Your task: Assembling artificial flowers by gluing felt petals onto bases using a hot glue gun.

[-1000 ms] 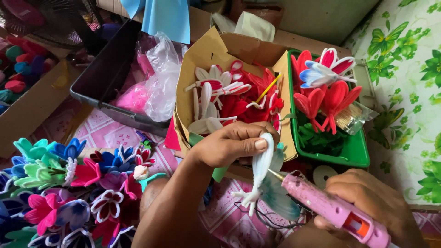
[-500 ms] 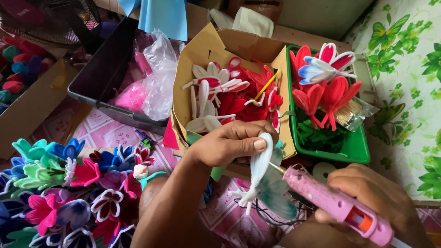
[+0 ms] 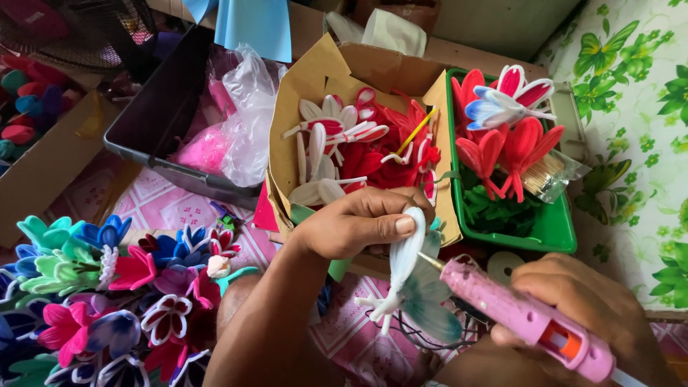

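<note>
At the lower right of the frame the right hand (image 3: 584,315) is wrapped around a pink glue gun (image 3: 527,322), its nozzle touching a white and teal foam flower (image 3: 412,287) at lower centre. The left hand (image 3: 362,222), forearm rising from the bottom edge, pinches the flower's white petal, just before the cardboard box (image 3: 287,136) of red and white petals

A pink patterned mat (image 3: 154,204) is spread underneath; a cardboard box (image 3: 290,129), green tray (image 3: 555,233), grey bin (image 3: 154,118) and foam flowers (image 3: 107,287) are set on it.
</note>
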